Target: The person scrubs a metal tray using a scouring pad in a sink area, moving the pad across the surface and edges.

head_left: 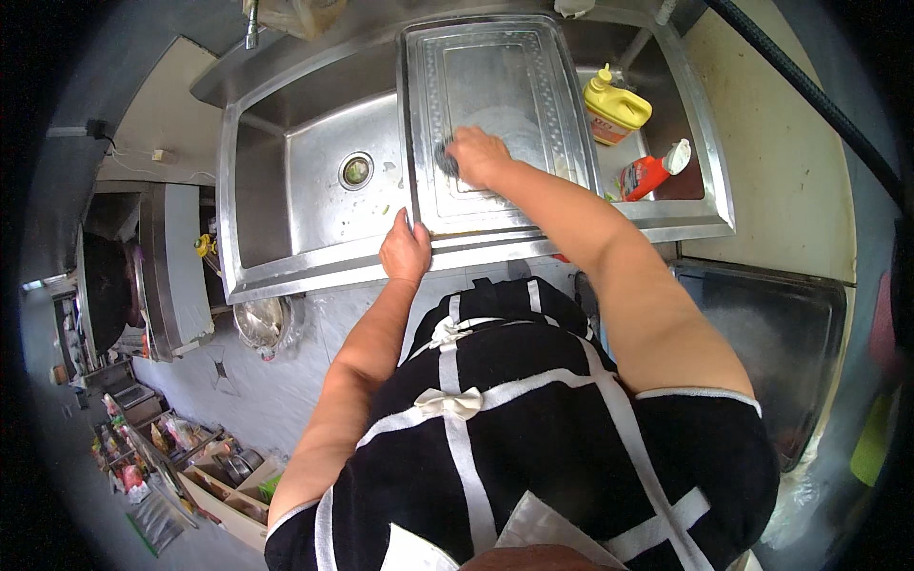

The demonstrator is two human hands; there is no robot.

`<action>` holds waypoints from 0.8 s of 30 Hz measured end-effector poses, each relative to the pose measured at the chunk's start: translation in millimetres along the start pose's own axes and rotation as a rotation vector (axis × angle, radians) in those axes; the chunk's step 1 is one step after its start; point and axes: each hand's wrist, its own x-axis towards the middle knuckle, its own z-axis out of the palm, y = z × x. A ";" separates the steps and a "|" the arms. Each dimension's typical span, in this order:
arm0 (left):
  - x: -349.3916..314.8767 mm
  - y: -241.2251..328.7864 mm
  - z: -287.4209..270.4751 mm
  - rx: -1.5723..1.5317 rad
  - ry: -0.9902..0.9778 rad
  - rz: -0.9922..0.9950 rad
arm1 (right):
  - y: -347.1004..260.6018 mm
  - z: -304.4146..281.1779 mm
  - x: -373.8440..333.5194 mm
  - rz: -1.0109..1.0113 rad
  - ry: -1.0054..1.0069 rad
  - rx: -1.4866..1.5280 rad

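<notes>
- Clasping a round dark-grey scourer point(445, 159) in the right hand point(479, 157), against a rectangular silver metal tray point(514, 86) across a double-basin steel sink point(319, 214).
- Clamping the tray's near-left corner with the left hand point(406, 251).

Black hose point(790, 65), round metal bowl point(259, 322), tan box point(224, 514)

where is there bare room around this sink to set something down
Bare: the left basin between the drain and left wall; also the far end of the metal tray, beyond the right hand. Crowded: the right basin, holding a yellow jug and red bottle.
</notes>
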 end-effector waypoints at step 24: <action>-0.6 -1.7 -3.7 -0.069 0.065 0.051 | 22.3 -18.6 50.8 -0.064 0.124 -0.156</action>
